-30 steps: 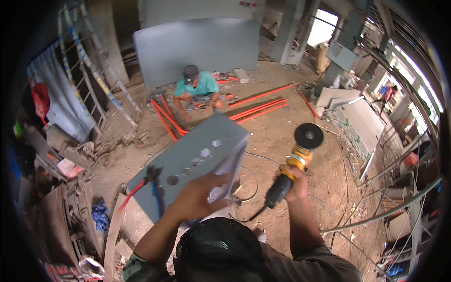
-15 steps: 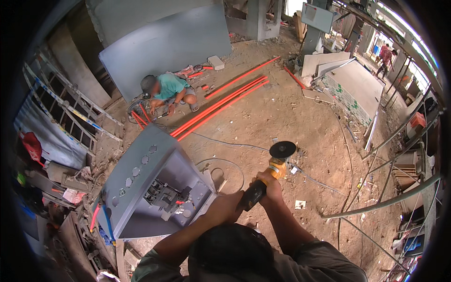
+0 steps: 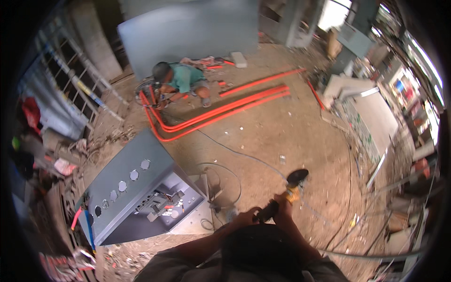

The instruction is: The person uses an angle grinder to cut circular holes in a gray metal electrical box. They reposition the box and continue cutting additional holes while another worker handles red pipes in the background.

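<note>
A yellow and black angle grinder (image 3: 268, 211) with a dark round disc (image 3: 298, 176) is held out in front of my body. My right hand (image 3: 283, 207) wraps around the body near its yellow head. At the rear, black end, my left hand (image 3: 245, 217) is closed, its fingers partly blurred. The disc points away from me over the dirt floor, touching nothing that I can make out. To the left of my hands stands a grey metal electrical cabinet (image 3: 136, 162), with a row of round holes in one side and electrical parts (image 3: 159, 204) inside.
Several bent orange pipes (image 3: 221, 111) lie beyond the cabinet, where a co-worker in a green shirt (image 3: 185, 77) crouches. A thin cable (image 3: 239, 152) runs over the floor toward the grinder. A ladder (image 3: 75, 77) leans at the left; boards (image 3: 373, 120) lie at the right.
The grinder and both hands are lower in the picture, closer to my body. The view has shifted, showing the bent pipe ends beyond the cabinet. The co-worker remains crouched.
</note>
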The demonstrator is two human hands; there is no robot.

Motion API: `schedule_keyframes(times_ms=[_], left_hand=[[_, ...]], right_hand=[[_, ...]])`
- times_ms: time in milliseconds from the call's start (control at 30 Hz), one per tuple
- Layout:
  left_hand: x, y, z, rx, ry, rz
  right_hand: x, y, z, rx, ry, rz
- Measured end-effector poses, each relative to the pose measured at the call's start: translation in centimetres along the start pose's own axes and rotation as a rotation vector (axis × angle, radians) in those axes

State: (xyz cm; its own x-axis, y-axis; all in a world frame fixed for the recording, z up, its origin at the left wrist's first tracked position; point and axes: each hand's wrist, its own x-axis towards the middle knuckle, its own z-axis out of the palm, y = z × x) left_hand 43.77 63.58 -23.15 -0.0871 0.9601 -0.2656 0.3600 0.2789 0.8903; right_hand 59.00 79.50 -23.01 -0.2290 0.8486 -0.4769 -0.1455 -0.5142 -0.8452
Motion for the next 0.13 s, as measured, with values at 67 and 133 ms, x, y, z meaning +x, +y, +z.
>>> schedule_keyframes(times_ms=[67, 133], left_hand=[[2.3, 1.0, -0.6, -0.146, -0.082, 0.032], [4.5, 0.5, -0.9, -0.164, -0.056, 0.054]], right_hand=[[0.3, -3.3, -0.5, 0.057, 0.013, 0.140], [1.3, -5.4, 0.3, 0.041, -0.056, 0.222]])
